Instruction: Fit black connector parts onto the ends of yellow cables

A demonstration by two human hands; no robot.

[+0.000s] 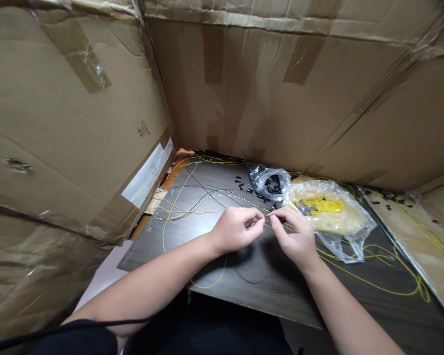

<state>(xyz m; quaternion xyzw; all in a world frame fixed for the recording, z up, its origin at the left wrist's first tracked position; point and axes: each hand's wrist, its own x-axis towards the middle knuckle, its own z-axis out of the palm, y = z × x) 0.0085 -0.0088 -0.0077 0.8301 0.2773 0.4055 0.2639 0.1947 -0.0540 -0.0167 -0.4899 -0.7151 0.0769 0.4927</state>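
Observation:
My left hand (235, 228) is closed in a pinch above the middle of the board. Just to its right, my right hand (294, 234) also pinches, thumb against forefinger. The fingertips almost meet, and a thin dark wire seems to run between them; its ends are hidden by the fingers. Around and under the hands lie loose yellow wires (177, 197) and thin black wires (249, 282), curled across the dark wood-grain board (214, 172). Small black pieces (241, 185) are scattered just beyond the hands.
An opened clear bag (259, 180) holds black pieces; beside it, another clear bag (350, 236) contains small yellow pieces (323, 204). Cardboard walls (274, 108) enclose the back and left. A further cardboard surface (410, 236) at right carries more black bits and yellow wires.

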